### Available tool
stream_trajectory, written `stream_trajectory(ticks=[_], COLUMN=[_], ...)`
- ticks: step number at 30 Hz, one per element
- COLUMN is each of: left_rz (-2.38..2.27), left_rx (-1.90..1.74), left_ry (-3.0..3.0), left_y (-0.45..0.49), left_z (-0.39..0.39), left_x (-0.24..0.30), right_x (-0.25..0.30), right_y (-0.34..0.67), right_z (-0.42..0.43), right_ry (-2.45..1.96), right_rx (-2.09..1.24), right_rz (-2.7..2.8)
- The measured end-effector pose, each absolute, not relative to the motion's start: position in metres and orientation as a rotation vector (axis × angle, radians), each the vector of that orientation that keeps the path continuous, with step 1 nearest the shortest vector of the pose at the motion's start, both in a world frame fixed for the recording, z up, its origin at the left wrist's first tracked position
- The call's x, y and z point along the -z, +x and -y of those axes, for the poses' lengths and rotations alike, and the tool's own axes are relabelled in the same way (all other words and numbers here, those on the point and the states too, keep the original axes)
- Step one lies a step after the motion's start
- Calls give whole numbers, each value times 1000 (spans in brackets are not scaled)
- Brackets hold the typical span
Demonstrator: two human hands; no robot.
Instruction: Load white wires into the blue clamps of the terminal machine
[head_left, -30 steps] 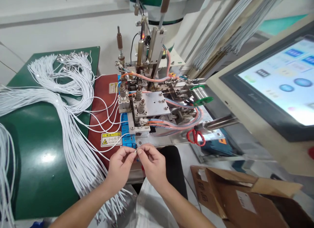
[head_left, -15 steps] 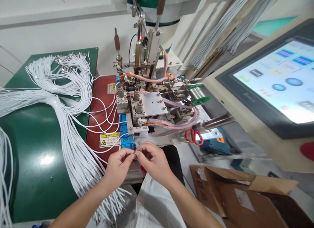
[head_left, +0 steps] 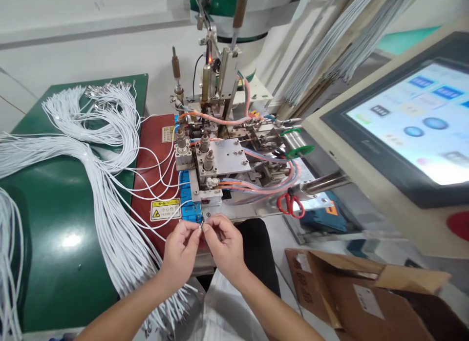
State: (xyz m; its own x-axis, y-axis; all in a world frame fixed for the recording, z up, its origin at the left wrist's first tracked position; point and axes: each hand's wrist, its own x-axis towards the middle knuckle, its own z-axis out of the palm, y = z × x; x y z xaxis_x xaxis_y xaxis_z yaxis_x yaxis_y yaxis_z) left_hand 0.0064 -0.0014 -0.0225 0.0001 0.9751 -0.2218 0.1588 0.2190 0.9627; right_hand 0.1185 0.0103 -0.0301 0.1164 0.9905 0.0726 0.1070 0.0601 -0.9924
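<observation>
At the front of the bench machine, my left hand and my right hand meet with thumb and forefinger pinched. Between the fingertips shows a small metallic piece, too small for me to tell its kind. Just beyond my fingers is a row of blue clamps along the machine's left side. Several white cables run into it from the left. A large bundle of white cables hangs over the table edge beside my left forearm.
A green table stands at left, with a red plate by the machine bearing warning labels. Red-handled scissors hang at the machine's front right. A touch screen juts in from the right above an open cardboard box.
Both hands stay pinched together at nearly the same spot, with slightly altered finger posture. The small piece between them shows more clearly. The whole view has shifted a little.
</observation>
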Motion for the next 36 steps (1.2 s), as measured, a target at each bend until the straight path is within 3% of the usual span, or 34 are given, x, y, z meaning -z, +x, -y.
stream_trajectory(ticks=[6,21,29,36], left_rz=[-1379,-1287,-1322,-1275], left_rx=[-917,-715,-902,-836], left_ry=[1170,1342,1195,1199], left_y=[3,-6,-1,-4], left_z=[0,-8,-5,-7], left_x=[25,12,16,16], right_x=[25,-2,24,18], right_y=[131,156,134,142], right_z=[-18,-33,-23,-28], right_ry=[-1175,-1105,-1128,-1101], right_rx=[-902,-1033,-1150,-1199], right_rz=[1454,1925,1347,1428])
